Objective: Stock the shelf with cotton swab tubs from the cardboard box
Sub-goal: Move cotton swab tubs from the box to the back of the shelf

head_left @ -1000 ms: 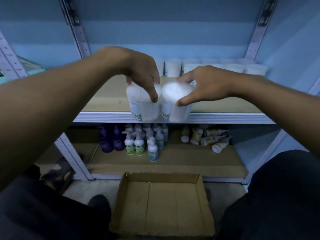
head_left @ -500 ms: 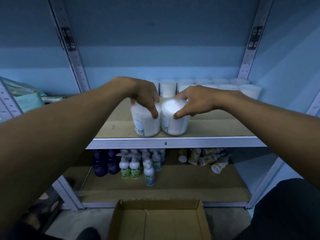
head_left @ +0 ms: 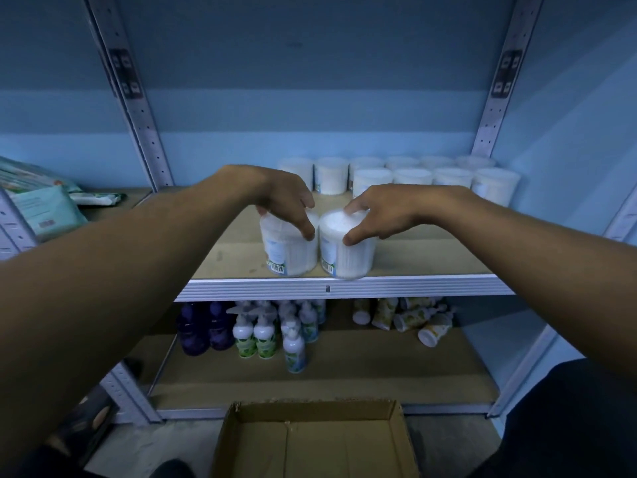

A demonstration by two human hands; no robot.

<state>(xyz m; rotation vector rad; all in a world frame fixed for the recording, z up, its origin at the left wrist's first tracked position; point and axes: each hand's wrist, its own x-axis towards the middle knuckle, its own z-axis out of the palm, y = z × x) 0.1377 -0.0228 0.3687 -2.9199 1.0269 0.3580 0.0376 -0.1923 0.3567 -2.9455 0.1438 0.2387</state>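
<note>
Head view shows both tubs I hold standing at the very front lip of the upper shelf [head_left: 344,288], so that is my worry. Going left to right: my left hand [head_left: 282,198] grips the left cotton swab tub [head_left: 287,250] from above, fingers curled over its lid and thumb down its front. If I let go carelessly or nudge it forward, I judge it could tip off the edge toward the cardboard box [head_left: 310,439] at the bottom centre of the frame. My right hand [head_left: 379,212] pinches the right cotton swab tub [head_left: 346,251] the same way; its base looks just at the lip, so it seems the riskier one. Both tubs sit directly under my palms, touching each other, well in front of the stocked tubs [head_left: 410,174] in the upper right.
</note>
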